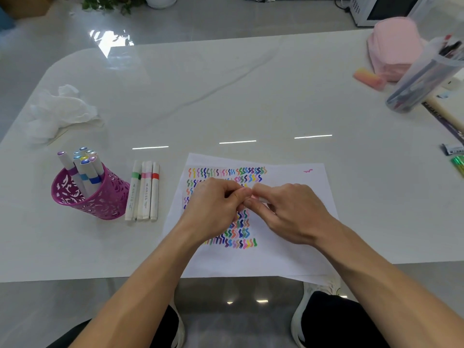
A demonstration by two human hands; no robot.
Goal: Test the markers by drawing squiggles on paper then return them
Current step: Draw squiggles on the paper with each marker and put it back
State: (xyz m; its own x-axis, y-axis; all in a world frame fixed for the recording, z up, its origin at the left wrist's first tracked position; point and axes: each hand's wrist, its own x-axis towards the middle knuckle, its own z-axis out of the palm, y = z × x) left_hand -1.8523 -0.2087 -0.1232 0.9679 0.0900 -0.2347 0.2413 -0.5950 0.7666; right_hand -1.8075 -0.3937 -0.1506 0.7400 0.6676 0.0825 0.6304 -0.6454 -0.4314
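A white sheet of paper (288, 257) lies at the table's near edge, covered with rows of coloured squiggles. Above it my left hand (216, 204) and my right hand (288, 209) meet fingertip to fingertip, both pinching a marker (254, 196) that is almost fully hidden; only a pale pink bit shows between the fingers. Left of the paper, several white markers (144, 192) with green, pink and red bands lie side by side. A magenta cut-out pen holder (100, 199) further left holds several more markers, caps up.
Crumpled white tissue (60, 109) lies at the far left. At the far right stand a clear pen tub (424, 79), a pink pouch (394, 46) and an orange-pink eraser (369, 77). Green pens (458, 167) lie at the right edge. My knees sit below the table's front edge.
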